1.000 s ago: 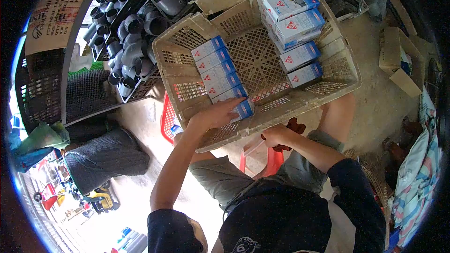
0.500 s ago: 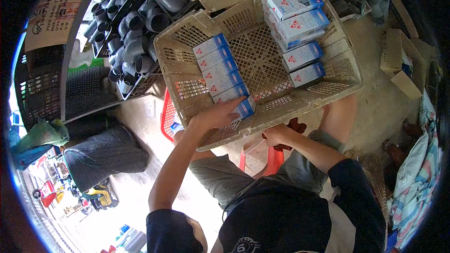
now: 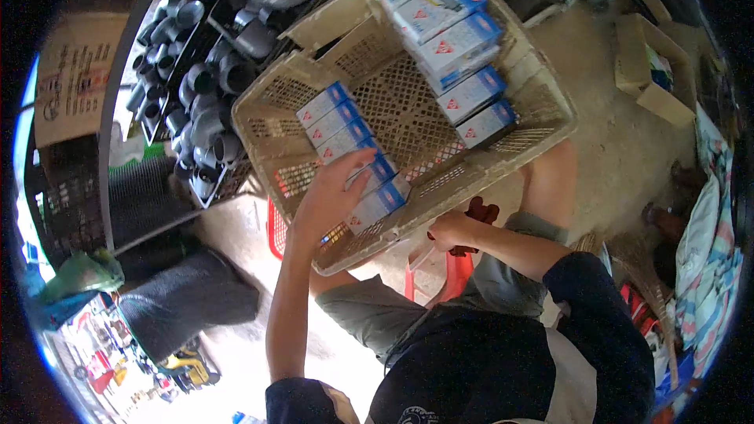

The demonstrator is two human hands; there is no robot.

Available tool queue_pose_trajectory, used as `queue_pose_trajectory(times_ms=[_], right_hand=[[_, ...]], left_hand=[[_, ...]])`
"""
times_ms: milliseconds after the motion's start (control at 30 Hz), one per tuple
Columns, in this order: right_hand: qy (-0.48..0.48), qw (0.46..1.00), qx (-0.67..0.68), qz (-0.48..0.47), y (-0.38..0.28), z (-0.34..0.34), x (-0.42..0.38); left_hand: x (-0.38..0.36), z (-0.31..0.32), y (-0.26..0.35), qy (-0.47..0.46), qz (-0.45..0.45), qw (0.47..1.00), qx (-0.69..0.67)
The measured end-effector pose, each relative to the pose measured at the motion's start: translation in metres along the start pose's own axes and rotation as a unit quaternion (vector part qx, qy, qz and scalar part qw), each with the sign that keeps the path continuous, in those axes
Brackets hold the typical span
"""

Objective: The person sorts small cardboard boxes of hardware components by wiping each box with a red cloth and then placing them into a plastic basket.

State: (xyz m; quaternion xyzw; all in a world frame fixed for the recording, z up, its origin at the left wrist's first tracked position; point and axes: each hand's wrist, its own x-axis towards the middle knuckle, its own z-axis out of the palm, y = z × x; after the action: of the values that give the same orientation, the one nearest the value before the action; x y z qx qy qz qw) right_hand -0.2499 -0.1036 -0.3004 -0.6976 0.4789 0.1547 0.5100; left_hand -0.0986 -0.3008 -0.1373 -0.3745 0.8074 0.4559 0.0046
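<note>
A worn beige plastic crate [image 3: 503, 145] stands tilted before me. Along its left side runs a row of small white-and-blue boxes [image 3: 378, 206]. My left hand [image 3: 326, 192] reaches over the crate's near left wall, its fingers apart and touching boxes in the lower half of that row. More white-and-blue boxes [image 3: 459, 43] are stacked along the crate's right side. Just below the near rim, my right hand [image 3: 454, 232] is closed beside a knobbly dark reddish-brown thing [image 3: 481, 213]. What its fingers grip is hidden.
Grey pipe elbows [image 3: 212, 102] fill trays at the upper left. A red plastic basket [image 3: 276, 228] shows behind the crate's left corner. At the right are an open cardboard box [image 3: 653, 71] and a striped sack [image 3: 699, 267]. A dark mesh roll [image 3: 188, 298] lies lower left.
My left hand has drawn back from the row's nearest box and now lies over boxes slightly farther up. The view has shifted, so the crate appears farther left. My right hand keeps its place.
</note>
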Motion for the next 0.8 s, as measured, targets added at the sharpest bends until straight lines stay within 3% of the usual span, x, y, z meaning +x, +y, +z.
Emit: queue_pose_trajectory(times_ms=[100,200,267,400,433,533,667,800], right_hand=[[0.02,1.0,-0.016,-0.008,-0.002,-0.001,-0.005],[0.023,1.0,-0.014,-0.01,0.006,0.012,0.004],[-0.013,1.0,-0.021,0.002,0.007,0.011,0.013],[0.021,1.0,0.009,0.009,0.009,0.008,0.005],[0.004,0.999,-0.013,0.031,0.004,0.004,0.006],[-0.011,1.0,-0.011,0.019,0.0,-0.01,-0.008],[0.041,0.999,0.005,0.029,-0.001,-0.012,-0.016],[0.048,0.999,0.006,0.009,0.01,0.011,0.017]], left_hand=[[0.029,0.002,0.041,0.045,0.012,0.999,-0.028],[0.071,0.027,0.057,0.039,0.012,0.998,0.04],[0.095,0.047,0.063,0.04,-0.024,0.994,0.1],[0.13,0.077,0.049,-0.014,-0.085,0.979,0.187],[0.133,0.085,0.04,-0.005,-0.037,0.991,0.13],[0.141,0.108,0.03,0.007,-0.039,0.98,0.197],[0.145,0.118,0.038,0.024,-0.073,0.985,0.153],[0.123,0.104,0.071,0.074,-0.035,0.988,0.13]])
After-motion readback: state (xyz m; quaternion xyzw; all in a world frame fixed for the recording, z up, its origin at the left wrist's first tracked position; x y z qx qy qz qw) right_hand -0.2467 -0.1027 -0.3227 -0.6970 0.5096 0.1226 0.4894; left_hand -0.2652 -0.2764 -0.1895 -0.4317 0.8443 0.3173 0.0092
